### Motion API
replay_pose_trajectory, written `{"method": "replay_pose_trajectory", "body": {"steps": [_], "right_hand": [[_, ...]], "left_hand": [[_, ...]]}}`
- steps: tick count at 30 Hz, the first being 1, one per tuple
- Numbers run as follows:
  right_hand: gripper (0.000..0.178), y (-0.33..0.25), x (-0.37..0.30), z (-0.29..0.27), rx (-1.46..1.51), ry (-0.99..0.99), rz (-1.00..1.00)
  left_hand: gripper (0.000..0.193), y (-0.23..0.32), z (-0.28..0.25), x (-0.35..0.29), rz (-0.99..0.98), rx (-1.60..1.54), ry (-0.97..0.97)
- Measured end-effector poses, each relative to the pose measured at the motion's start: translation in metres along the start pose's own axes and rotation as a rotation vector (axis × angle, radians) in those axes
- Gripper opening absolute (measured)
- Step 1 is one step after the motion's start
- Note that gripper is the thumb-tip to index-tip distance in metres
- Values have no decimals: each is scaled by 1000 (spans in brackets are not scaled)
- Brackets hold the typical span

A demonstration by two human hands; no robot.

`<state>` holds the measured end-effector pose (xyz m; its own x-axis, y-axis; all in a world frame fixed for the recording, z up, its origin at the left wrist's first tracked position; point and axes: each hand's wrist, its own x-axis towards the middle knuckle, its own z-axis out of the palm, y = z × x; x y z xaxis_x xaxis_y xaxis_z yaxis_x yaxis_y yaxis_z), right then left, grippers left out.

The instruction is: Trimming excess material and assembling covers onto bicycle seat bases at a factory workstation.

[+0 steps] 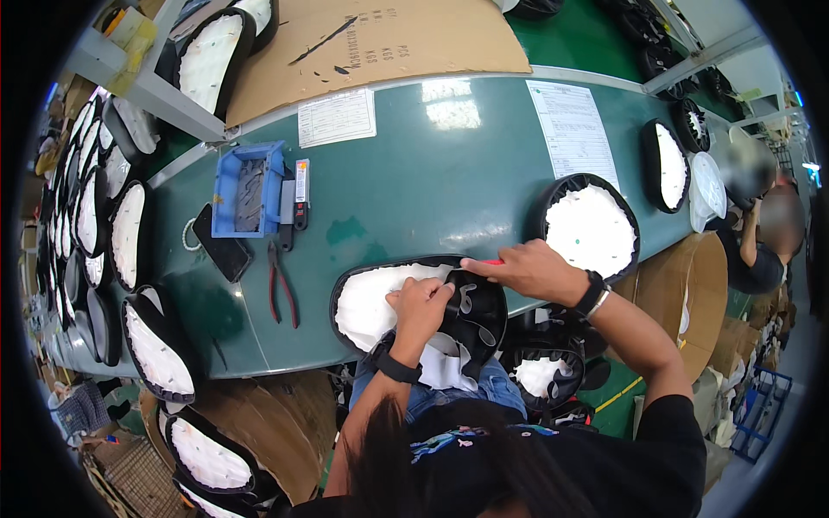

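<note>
A black rounded shell with white padding (367, 302) lies across the table's front edge before me, with loose black sheet material (480, 312) folded at its right side. My left hand (421, 312) is closed in a pinch on the black material's edge, where it meets the white padding. My right hand (537, 273) grips a red-handled tool (490, 262) just above the shell's far edge. The tool's working end is too small or hidden to make out. Red-handled pliers (281, 289) lie on the table left of the shell.
A blue bin of dark strips (250, 190), a box cutter (301, 192) and a black phone (223, 246) are at the left. Another padded shell (590, 229) sits at the right. Many shells are stacked far left. A large cardboard box (691, 289) stands right; people are beyond.
</note>
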<state>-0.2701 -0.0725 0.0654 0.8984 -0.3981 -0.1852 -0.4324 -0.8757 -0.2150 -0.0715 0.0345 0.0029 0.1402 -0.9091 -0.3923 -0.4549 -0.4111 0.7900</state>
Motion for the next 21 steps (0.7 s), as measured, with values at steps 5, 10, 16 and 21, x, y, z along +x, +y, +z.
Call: {"method": "replay_pose_trajectory", "body": {"steps": [5,10,16,21], "right_hand": [[51,-1,-22,14,41,-88,133],[57,-52,-63,39,217,-39,455],[60,-46,-54,30,324,-70,543],[62,-56,-51,30,276,-78,577]], "left_hand": [[24,-12,-43,-10,-122,-764,-185],[22,17,-78,-25,248,-915,-150],[26,43,-25,35,549,109,-40],[21,34,-9,65,814,531,-399]]}}
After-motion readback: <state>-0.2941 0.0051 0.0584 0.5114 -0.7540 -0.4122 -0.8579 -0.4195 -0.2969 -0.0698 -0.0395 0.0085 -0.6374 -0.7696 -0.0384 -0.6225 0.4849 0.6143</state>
